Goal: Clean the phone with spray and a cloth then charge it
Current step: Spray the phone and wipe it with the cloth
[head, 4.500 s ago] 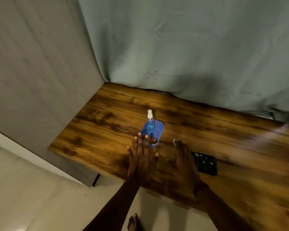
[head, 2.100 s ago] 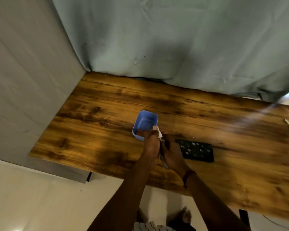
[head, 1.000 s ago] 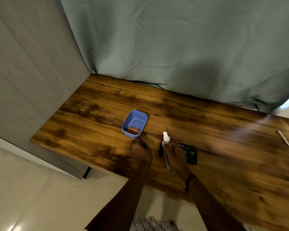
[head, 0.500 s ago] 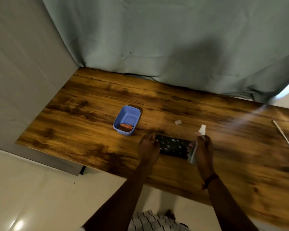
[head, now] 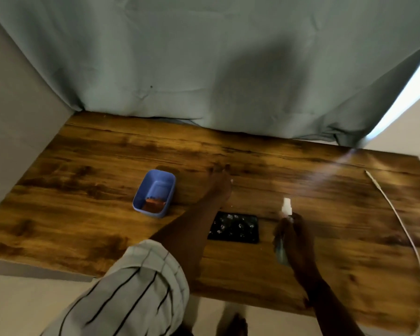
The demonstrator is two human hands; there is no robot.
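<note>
On wooden counter [head: 83, 214], phone [head: 234, 227] flat near front edge, between the two hands. Right hand [head: 292, 241] just right of phone, grip wrapped round spray bottle [head: 286, 212], white nozzle up. Left hand [head: 220, 183] beyond phone's far-left corner, fingers down on counter; grip state unclear, blurred. Blue tub [head: 154, 192] w/ reddish cloth [head: 153, 204] left of phone. White cable [head: 398, 224] far right.

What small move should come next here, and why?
Probably tilt the spray bottle in the right hand toward the phone and press: the phone lies flat beside it, and the left hand is past the phone.
</note>
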